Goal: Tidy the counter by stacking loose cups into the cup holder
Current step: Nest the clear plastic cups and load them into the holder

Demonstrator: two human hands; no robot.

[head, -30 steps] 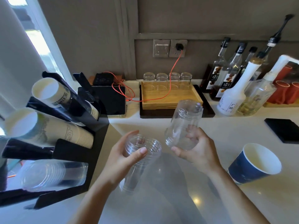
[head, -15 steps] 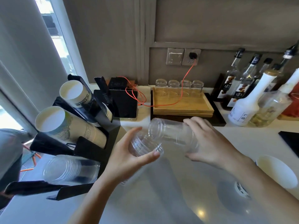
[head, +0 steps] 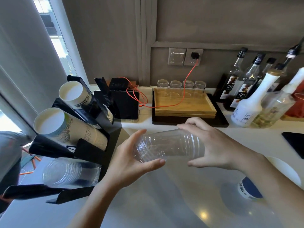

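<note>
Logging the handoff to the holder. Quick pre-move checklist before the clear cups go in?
1. Clear cups nested into one stack: ok.
2. Left hand and right hand both grip the stack: ok.
3. Stack off the counter, lying sideways: ok.
4. Bottom slot of the cup holder already holds clear cups; room for more: cannot tell.
5. Path from stack to that slot free: ok.
6. Blue paper cup not yet stowed: not ok.

**Bare Hands, Bare Forearms**

The left hand [head: 130, 159] and the right hand [head: 218, 145] wear no gloves, rings or watch. Both forearms are bare as far as they show, with no sleeve or cuff in view. The fingers [head: 192, 126] are slim, the nails short and unpainted.
</note>
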